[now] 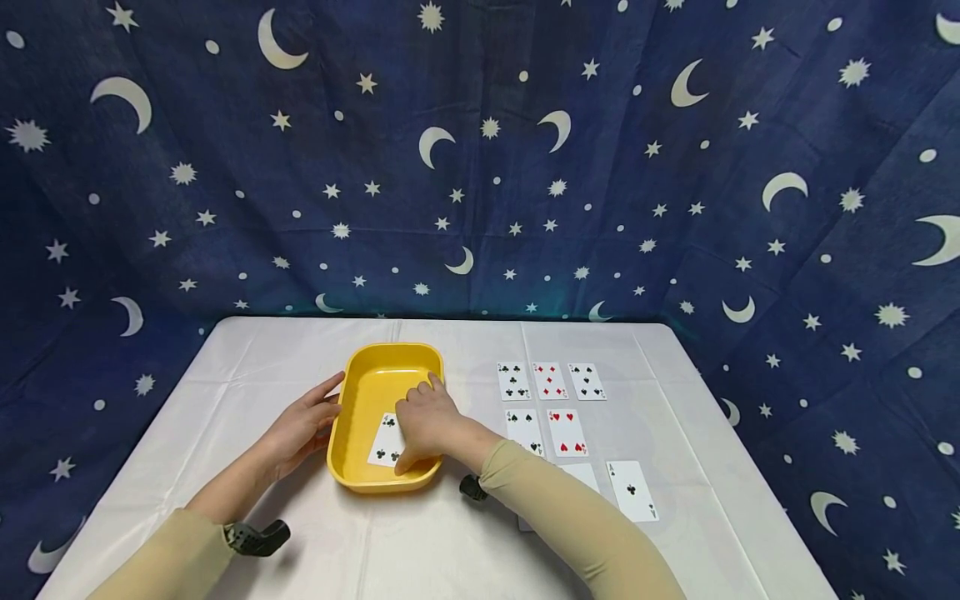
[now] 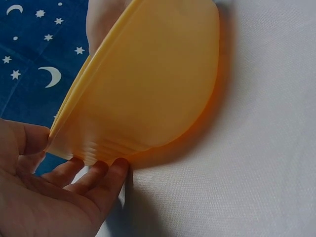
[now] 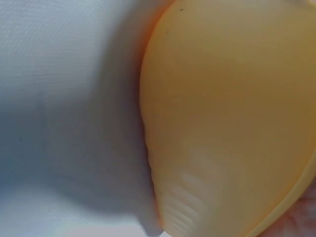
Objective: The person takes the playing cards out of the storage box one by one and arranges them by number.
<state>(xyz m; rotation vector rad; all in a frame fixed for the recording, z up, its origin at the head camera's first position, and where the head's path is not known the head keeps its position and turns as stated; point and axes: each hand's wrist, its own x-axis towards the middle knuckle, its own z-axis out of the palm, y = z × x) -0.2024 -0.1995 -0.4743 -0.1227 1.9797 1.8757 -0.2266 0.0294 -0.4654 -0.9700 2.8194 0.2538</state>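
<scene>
A yellow plastic tray [image 1: 337, 433] stands on the table, a playing card [image 1: 384, 446] with club marks lying tilted inside it. My left hand [image 1: 303, 429] is at the tray's left side. In the left wrist view, the thumb of the left hand [image 2: 54, 192] touches the rim and its fingertips rest against the outer wall low down. My right hand [image 1: 431, 421] reaches over the right rim into the tray, its thumb at the card's lower right and its other visible fingers pointing at the right wall. The right hand covers part of the card.
Face-up playing cards lie in rows right of the tray, among them a diamond card [image 1: 550, 381], a heart card [image 1: 567, 433] and an ace of clubs [image 1: 632, 490]. My right sleeve partly covers a card [image 1: 581, 475]. A blue star-and-moon cloth [image 1: 480, 167] hangs behind the table.
</scene>
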